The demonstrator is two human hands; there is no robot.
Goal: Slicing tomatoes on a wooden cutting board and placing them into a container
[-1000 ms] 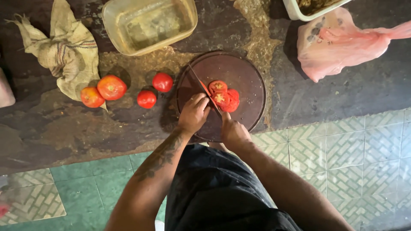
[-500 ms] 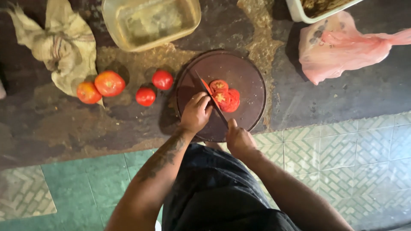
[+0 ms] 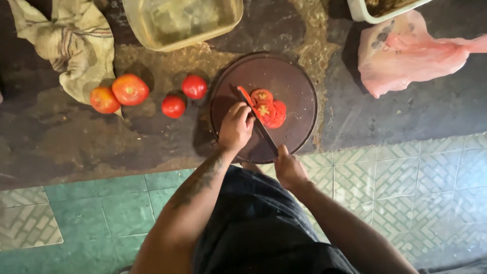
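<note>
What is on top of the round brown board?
On the round brown wooden cutting board lie red tomato slices. The left hand rests there too, while the right hand holds a dark knife across them. Whatever lies under the left hand is covered.

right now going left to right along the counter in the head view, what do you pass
cloth → orange-red tomato → large red tomato → small tomato → small tomato further back → left hand on the round board → tomato slices → pink plastic bag
</note>
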